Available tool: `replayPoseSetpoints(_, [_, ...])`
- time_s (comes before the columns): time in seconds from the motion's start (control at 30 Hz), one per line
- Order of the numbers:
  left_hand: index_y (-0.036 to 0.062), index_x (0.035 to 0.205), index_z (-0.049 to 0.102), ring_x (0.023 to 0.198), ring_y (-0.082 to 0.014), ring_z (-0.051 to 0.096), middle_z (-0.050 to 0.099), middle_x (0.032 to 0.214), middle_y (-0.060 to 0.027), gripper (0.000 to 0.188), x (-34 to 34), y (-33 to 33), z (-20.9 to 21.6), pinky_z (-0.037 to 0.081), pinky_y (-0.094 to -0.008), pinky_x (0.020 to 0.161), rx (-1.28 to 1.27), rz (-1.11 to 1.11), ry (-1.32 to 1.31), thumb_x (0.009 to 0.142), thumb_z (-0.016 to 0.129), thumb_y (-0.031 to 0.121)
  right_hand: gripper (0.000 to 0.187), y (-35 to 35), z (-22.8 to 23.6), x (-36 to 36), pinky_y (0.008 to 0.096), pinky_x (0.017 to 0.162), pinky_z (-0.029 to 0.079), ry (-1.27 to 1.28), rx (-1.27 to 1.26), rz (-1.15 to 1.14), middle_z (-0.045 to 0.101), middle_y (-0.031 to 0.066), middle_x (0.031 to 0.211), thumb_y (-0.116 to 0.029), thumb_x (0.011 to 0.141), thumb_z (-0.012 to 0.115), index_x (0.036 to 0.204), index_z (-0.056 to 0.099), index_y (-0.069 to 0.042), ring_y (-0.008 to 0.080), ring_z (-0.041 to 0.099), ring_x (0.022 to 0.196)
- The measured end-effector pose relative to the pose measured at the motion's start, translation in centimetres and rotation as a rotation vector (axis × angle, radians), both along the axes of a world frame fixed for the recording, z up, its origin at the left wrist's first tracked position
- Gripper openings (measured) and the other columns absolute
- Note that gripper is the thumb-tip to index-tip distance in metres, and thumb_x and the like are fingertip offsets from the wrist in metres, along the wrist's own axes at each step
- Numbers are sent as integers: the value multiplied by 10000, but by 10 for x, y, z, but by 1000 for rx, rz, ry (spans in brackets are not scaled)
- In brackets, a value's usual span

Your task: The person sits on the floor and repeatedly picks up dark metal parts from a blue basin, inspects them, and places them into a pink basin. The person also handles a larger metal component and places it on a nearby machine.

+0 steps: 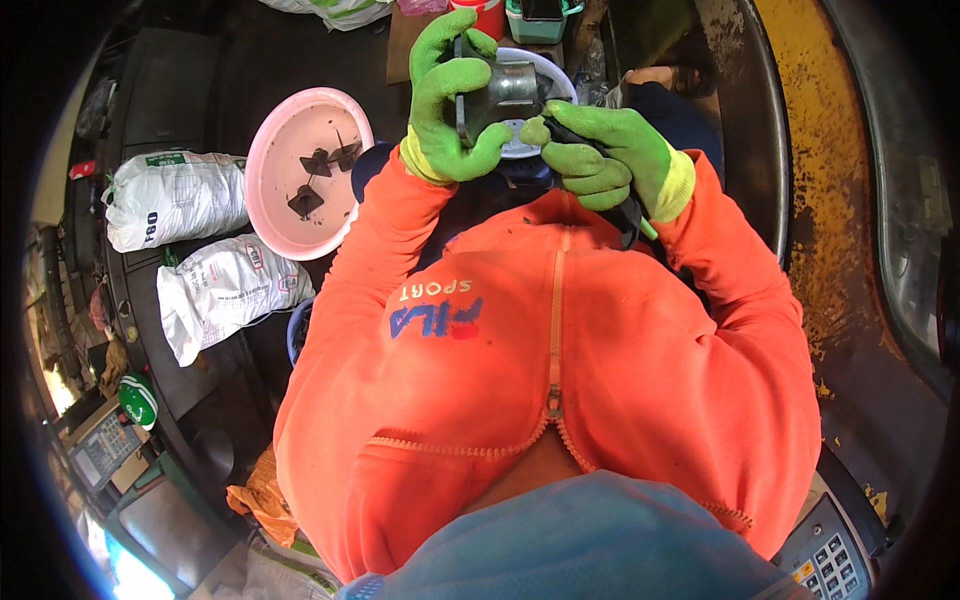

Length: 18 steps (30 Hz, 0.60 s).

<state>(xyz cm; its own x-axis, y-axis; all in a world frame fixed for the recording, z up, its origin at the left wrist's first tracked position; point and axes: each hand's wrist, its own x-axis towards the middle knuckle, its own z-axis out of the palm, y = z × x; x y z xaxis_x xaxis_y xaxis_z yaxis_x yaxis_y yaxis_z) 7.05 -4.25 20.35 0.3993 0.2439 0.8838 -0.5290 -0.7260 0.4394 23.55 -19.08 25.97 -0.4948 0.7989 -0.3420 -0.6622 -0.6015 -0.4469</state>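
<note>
My left hand [452,105], in a green glove with a yellow cuff, is closed around a dark flanged part with a shiny cylindrical middle [514,84]. The flat flange lies against the palm and the cylinder points right. My right hand [612,152], gloved alike, grips a black-handled tool with a green end [632,222]; the fingers cover its working tip. That hand's fingertips are close to the cylinder's right end; whether they touch it is unclear. Beneath both hands shows a pale blue-white basin [556,72], partly hidden.
At left, a pink basin [258,170] holds several dark pieces [307,201]. White sacks [178,198] lie beside it. A teal container [540,28] and red bucket [484,18] stand at the far side. A worn yellow machine frame [805,200] rises on the right, near another person's foot [655,76].
</note>
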Motion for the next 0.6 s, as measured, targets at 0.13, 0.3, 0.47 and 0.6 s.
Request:
replayPoseSetpoints(0.13, [35, 1403, 283, 1131, -295, 506, 274, 1445, -218, 795, 5, -4, -15, 442, -423, 944, -227, -69, -92, 733, 684, 181, 359, 17, -14, 3, 194, 384, 222, -379, 114, -209, 436, -65, 590, -342, 972, 490, 1132, 581, -34, 22, 273, 425])
replayPoseSetpoints(0.3, [144, 1520, -24, 1369, -355, 289, 189, 1526, -125, 1169, 11, -20, -21, 294, -480, 1106, -261, 4, 91, 714, 787, 388, 285, 36, -13, 13, 236, 820, 472, -1028, 586, -312, 651, 42, 1002, -37, 872, 561, 1145, 624, 19, 72, 572, 924])
replayPoseSetpoints(0.47, [37, 1462, 280, 1277, -311, 445, 417, 1403, -176, 991, 1, -33, -4, 397, -492, 1038, -1344, -903, 114, 797, 481, 744, 350, 47, 1, 32, 292, 591, 531, -1698, 1628, -401, 678, 41, 904, -17, 731, 662, 1069, 651, -108, 204, 672, 705])
replayPoseSetpoints(0.6, [44, 1377, 400, 1142, -340, 555, 534, 1280, -168, 652, 6, -38, -3, 470, -541, 945, -1516, -712, 77, 830, 579, 351, 260, 47, 1, 27, 277, 601, 519, -1625, 1313, -337, 668, 50, 929, -74, 834, 631, 1093, 633, -96, 146, 661, 708])
